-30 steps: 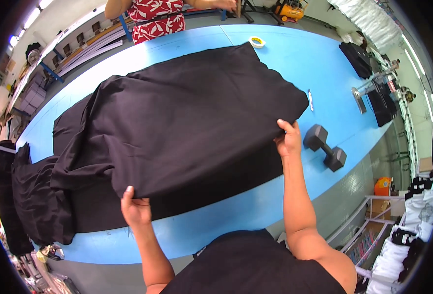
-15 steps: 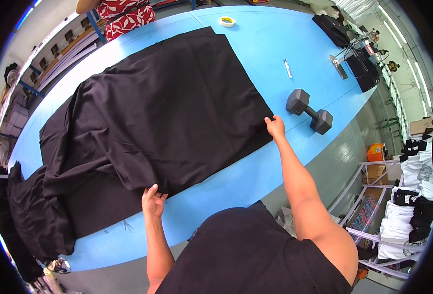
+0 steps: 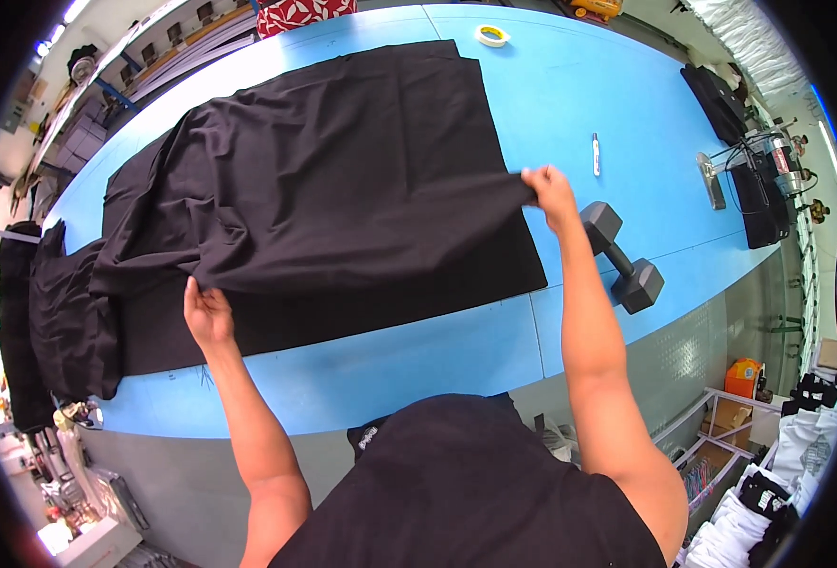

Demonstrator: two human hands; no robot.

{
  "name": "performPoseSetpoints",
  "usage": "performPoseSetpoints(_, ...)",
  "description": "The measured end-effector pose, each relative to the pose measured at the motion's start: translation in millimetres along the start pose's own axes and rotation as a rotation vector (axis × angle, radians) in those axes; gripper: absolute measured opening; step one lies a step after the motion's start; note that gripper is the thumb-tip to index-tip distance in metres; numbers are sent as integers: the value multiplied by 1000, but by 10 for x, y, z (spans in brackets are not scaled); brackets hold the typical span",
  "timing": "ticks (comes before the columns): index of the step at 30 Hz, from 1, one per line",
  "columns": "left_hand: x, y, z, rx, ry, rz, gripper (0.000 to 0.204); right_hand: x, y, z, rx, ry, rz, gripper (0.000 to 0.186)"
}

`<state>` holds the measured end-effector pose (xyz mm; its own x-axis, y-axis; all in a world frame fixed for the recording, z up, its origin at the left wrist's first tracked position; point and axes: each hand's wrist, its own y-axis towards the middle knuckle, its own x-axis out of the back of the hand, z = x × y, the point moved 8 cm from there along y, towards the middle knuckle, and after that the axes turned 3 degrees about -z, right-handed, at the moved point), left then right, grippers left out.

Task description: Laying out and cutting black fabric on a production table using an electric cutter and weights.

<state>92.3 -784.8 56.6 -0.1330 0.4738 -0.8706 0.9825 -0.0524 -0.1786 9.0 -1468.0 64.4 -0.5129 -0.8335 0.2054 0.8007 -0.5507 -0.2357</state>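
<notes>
Black fabric [image 3: 343, 180] lies in layers across the blue table [image 3: 418, 379], wrinkled at the left and flatter at the right. A corner of the upper layer is pinched in my right hand [image 3: 553, 197], lifted so that its edge stretches toward the left. My left hand [image 3: 208, 314] has its thumb and fingers at the edge of that same layer, gripping it near the folds. Under the raised edge, the lower layer shows flat on the table. Just right of my right forearm sits a dark grey hexagonal dumbbell [image 3: 619, 257].
A marker pen [image 3: 596, 154] and a tape roll [image 3: 491, 37] lie beyond the fabric. An electric cutting tool with cables [image 3: 712, 180] stands at the table's right end. Folded garments [image 3: 750, 511] fill a rack at lower right. Across the table is a person in red patterned clothing [image 3: 305, 14].
My right hand has drawn the upper layer's corner up and away from the near edge, baring the lower layer. My left hand has moved left and farther along the fabric. The view has shifted.
</notes>
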Motion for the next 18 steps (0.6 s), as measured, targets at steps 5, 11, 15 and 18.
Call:
performPoseSetpoints(5,549,356,112,-32,291,-379,9,-308,436,-374,-380,479,109,36)
performPoseSetpoints(11,1024,113,276,7,360,-565,11,-479,227,-824,-272,-149,-30,25)
performPoseSetpoints(15,1024,143,290,20,404,-536,12,-644,200,-749,-97,-576,-87,44)
performPoseSetpoints(18,1077,113,193,28,401,-555,14,-930,138,-667,-2,-777,-145,40)
